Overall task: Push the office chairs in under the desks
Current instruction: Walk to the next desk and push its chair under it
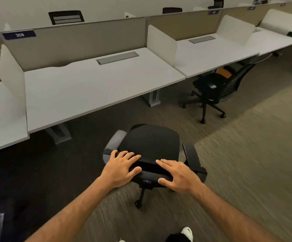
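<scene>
Near chair [150, 142]: a black office chair is standing on the carpet, out in the open in front of the desk, not under it; its seat is facing the desk and its backrest is nearest the person.
Left hand [122, 167]: it is lying flat on the left part of the backrest top, fingers straight and spread, thumb resting along the near edge; nothing is being gripped.
Right hand [178, 175]: it is lying flat on the right part of the backrest top, fingers straight and close together, thumb pointing inward; it is pressing on the chair rather than clasping it.
Desk [92, 91]: a white top with a grey cable flap [117, 57] is sitting behind the chair, closed off by white side panels and a tan back screen.
Number plate [19, 34]: a dark tag reading 306 is sitting on the screen's top edge.
Second chair [217, 91]: another black chair is standing to the right, partly tucked under the neighbouring desk [211, 55], its back sticking out.
Shoe [188, 233]: a white shoe is showing at the bottom edge.
</scene>
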